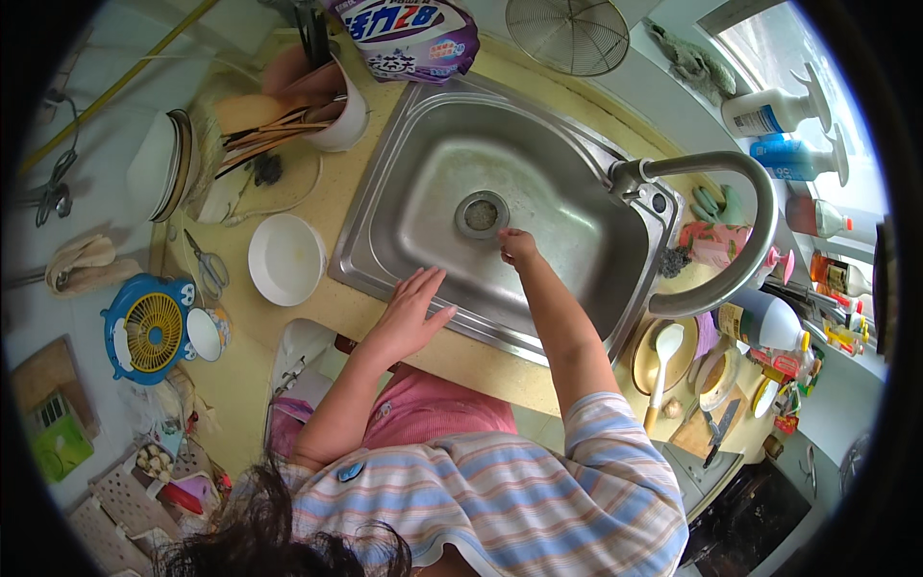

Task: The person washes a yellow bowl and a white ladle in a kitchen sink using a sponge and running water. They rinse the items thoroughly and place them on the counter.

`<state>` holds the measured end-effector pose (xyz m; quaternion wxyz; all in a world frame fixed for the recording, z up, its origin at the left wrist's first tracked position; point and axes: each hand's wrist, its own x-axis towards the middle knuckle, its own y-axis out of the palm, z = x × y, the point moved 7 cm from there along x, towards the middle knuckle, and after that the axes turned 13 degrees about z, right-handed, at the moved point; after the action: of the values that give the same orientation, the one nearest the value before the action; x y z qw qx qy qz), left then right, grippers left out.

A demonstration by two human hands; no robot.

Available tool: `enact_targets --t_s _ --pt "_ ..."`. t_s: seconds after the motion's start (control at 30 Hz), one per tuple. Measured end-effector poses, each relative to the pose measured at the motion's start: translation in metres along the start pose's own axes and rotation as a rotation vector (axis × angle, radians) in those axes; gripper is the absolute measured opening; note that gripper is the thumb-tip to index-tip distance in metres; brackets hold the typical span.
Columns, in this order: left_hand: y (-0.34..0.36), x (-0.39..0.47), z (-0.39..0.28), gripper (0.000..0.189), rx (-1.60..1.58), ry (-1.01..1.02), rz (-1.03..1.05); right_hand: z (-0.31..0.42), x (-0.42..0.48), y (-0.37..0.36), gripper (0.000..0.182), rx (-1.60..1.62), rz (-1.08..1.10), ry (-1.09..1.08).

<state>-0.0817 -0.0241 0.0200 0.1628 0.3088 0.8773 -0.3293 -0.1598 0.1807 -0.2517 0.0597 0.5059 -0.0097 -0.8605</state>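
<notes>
Before me is a stainless steel sink (pixel 425 238), its bowl wet in places. A round drain with a strainer (pixel 482 214) sits in its floor, and some small residue seems to lie in it. My right hand (pixel 518 247) reaches into the bowl, fingers curled close beside the drain's rim. Whether anything is pinched in those fingers is hidden. My left hand (pixel 412 311) rests at the sink's front edge, fingers extended, thumb apart, holding nothing. The curved faucet (pixel 753 195) arches at the right side of the sink.
Left of the sink stand a white bowl (pixel 287 260), scissors (pixel 209 268), a blue toy-like fan (pixel 151 328) and a utensil holder (pixel 342 108). A detergent bag (pixel 411 36) is behind. To the right are bottles (pixel 764 317), a white ladle (pixel 667 346) and a knife (pixel 721 433) on a board.
</notes>
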Motion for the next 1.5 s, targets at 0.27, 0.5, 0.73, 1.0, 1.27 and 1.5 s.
enact_targets --t_s 0.27,0.5,0.73,1.0,1.27,1.5 --pt "0.000 0.042 -0.046 0.049 -0.239 0.110 0.103 0.132 -0.166 -0.077 0.043 -1.018 -0.468 -0.307" --pt "0.034 0.076 -0.091 0.035 -0.900 0.209 0.211 0.235 -0.249 -0.103 0.058 -1.251 -0.702 -0.411" --pt "0.055 0.067 -0.086 0.036 -0.989 0.086 0.205 0.219 -0.223 -0.093 0.049 -1.418 -0.741 -0.469" --pt "0.101 0.108 -0.078 0.035 -1.545 0.062 0.075 0.164 -0.192 -0.106 0.044 -1.101 -0.605 -0.771" --pt "0.126 0.158 -0.094 0.034 -1.837 0.101 0.166 0.061 -0.248 -0.026 0.042 0.753 0.512 -0.560" --pt "0.150 0.183 -0.047 0.037 -1.681 -0.050 -0.059 0.062 -0.266 -0.032 0.042 -0.556 -0.089 -1.054"
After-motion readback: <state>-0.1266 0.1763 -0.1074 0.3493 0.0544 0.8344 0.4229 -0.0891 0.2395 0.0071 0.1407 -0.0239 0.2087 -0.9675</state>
